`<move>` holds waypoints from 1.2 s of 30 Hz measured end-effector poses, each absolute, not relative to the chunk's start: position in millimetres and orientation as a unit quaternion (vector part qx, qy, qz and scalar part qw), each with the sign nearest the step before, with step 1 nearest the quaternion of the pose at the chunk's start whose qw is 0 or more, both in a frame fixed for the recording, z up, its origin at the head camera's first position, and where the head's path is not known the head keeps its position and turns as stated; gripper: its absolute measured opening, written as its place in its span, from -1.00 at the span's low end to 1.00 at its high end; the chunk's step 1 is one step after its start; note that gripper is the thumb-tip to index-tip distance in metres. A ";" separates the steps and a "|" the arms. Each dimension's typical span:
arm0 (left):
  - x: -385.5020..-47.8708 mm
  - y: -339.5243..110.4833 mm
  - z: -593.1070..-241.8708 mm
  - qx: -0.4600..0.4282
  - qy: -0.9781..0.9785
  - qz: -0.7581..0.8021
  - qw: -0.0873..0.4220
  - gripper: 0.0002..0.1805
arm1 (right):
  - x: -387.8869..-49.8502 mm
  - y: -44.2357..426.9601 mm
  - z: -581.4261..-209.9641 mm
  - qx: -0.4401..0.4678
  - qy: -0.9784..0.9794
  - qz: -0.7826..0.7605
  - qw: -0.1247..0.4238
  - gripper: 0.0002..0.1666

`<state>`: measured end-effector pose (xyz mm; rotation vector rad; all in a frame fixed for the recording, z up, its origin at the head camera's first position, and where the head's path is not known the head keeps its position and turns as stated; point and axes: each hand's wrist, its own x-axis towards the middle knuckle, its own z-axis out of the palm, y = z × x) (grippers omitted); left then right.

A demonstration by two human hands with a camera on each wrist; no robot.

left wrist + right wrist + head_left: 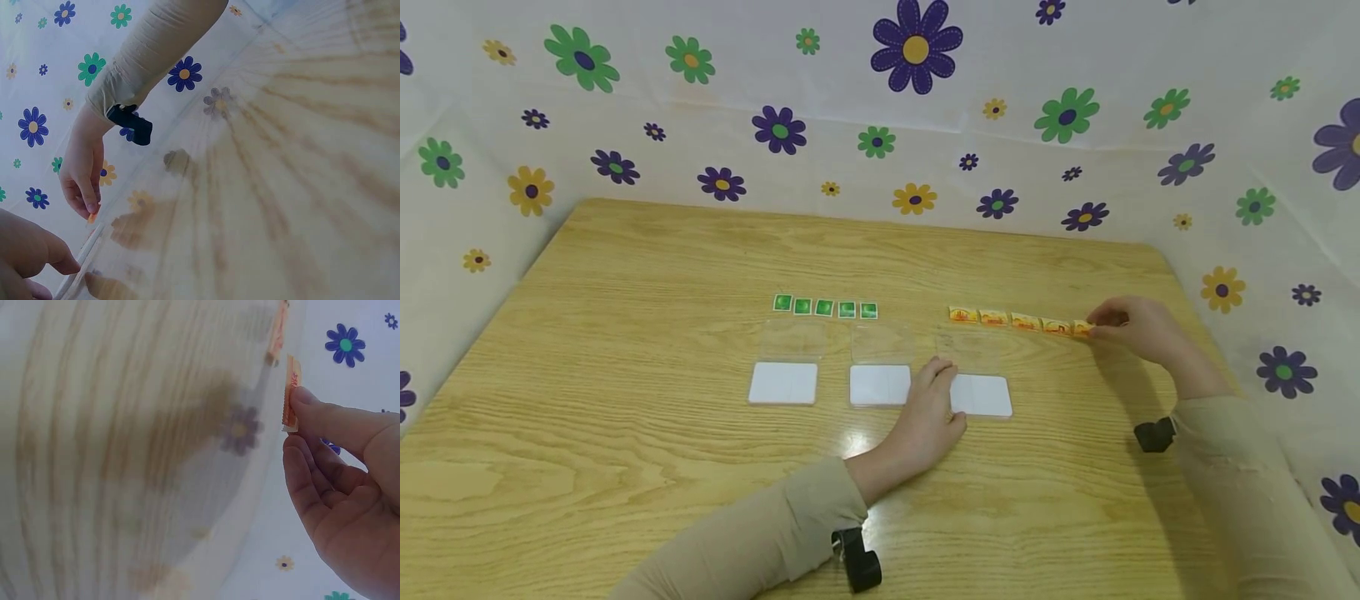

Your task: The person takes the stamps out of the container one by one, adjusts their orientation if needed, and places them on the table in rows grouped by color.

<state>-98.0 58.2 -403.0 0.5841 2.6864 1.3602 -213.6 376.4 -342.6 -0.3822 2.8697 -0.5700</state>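
Observation:
My right hand (1138, 329) pinches a small orange-yellow packet (290, 394) with serrated edges between thumb and fingers. That packet is at the right end of a row of similar orange-yellow packets (1025, 322). In the right wrist view it is tilted up, thumb over its printed side. My left hand (928, 417) rests between the middle white rectangle (878, 386) and the right white rectangle (985, 396). Its fingers reach forward and partly cover their edges; whether it grips anything is hidden. Behind the right rectangle lies a clear rectangular piece (973, 350).
Several small green squares (824, 308) with white borders lie in a row at the back. A third white rectangle (782, 383) lies at left, with a clear piece (792, 340) behind it. Flower-patterned cloth (820, 92) walls the wooden table (625, 467) at the back and sides.

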 end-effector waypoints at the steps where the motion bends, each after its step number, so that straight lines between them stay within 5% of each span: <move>1: -98.0 58.3 -403.3 0.190 0.876 0.442 0.037 -0.40 | -214.1 378.1 -343.8 -0.126 0.968 -0.193 0.099 -0.73; 36: -99.7 59.7 -406.5 0.191 0.875 0.445 0.029 -0.39 | -206.8 380.0 -348.1 -0.104 0.969 -0.209 0.084 -0.67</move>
